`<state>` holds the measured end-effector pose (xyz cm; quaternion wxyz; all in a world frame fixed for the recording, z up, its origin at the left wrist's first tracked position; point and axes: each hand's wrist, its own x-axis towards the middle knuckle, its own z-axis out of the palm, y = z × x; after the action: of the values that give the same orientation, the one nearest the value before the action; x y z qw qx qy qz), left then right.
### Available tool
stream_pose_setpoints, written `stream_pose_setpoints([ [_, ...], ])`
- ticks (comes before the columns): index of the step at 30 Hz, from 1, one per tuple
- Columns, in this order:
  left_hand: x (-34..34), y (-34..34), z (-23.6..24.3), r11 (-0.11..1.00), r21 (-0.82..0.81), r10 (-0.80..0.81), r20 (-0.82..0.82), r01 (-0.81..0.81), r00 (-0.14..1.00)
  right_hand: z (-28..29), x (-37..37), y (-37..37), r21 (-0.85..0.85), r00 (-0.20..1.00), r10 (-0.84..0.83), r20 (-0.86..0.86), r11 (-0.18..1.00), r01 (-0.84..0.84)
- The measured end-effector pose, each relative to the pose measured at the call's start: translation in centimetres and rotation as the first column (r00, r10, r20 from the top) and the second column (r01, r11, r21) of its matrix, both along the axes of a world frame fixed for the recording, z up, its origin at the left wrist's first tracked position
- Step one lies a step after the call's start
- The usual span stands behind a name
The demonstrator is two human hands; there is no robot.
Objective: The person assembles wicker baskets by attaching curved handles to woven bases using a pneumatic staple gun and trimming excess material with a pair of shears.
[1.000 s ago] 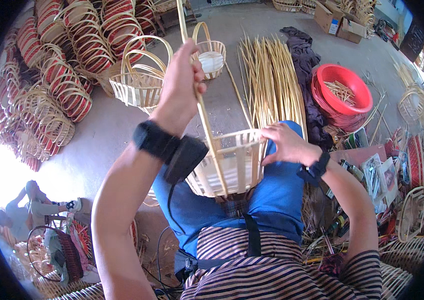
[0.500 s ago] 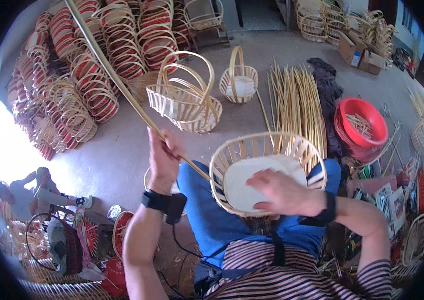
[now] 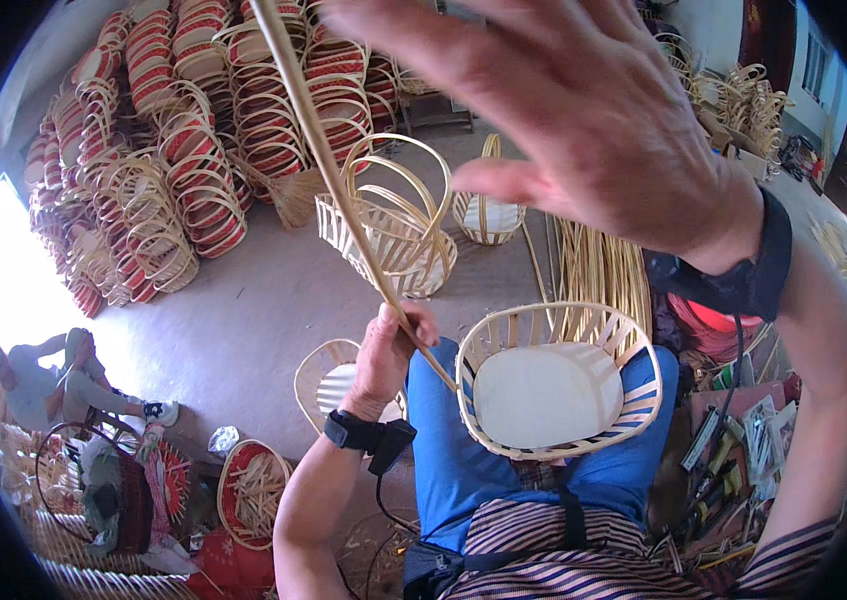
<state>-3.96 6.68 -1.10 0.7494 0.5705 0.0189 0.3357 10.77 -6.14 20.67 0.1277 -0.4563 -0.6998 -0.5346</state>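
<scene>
An oval basket point(image 3: 549, 395) of pale woven strips, with a flat light base, rests across my thighs. My left hand point(image 3: 389, 355) is closed around a long bamboo strip point(image 3: 322, 140). The strip's lower end meets the basket's left rim, and it slants up out of view at the top. Raised high and close to the camera, my right hand point(image 3: 584, 130) has its fingers stretched out and thumb apart. Slightly blurred, it holds nothing that I can see and hides part of the floor beyond.
Handled baskets point(image 3: 399, 235) stand on the floor ahead, beside a bundle of long strips point(image 3: 604, 270). Tall stacks of red-and-pale baskets point(image 3: 204, 185) fill the back left. A red basin point(image 3: 704, 320) and tools point(image 3: 719, 450) lie right. Another person point(image 3: 39, 380) sits far left.
My right hand has lifted from inside the basket up toward the camera. My left hand, still gripping the bamboo strip, appears lower and further right; the whole view has shifted.
</scene>
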Motion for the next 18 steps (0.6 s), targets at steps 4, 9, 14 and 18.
stream_pose_setpoints([
  [4,-0.4,0.7,1.2,0.976,0.070,-0.206,-0.022,0.207,0.978,1.1,-1.8,1.8,-0.211,0.999,0.040,0.028,0.977,-0.033],
  [9,-1.1,-0.1,1.9,0.954,0.101,-0.277,-0.071,0.283,0.958,0.9,-2.1,3.2,-0.447,0.933,0.298,-0.200,0.820,-0.358],
  [14,-1.8,0.6,1.6,0.967,0.160,-0.168,-0.192,0.200,0.967,-3.2,1.9,-0.9,-0.268,0.984,-0.174,0.039,0.947,0.178],
  [18,-0.4,0.5,2.1,0.948,0.261,-0.094,-0.316,0.182,0.944,-4.7,2.9,-4.0,-0.147,0.961,-0.276,-0.020,0.952,0.270],
])
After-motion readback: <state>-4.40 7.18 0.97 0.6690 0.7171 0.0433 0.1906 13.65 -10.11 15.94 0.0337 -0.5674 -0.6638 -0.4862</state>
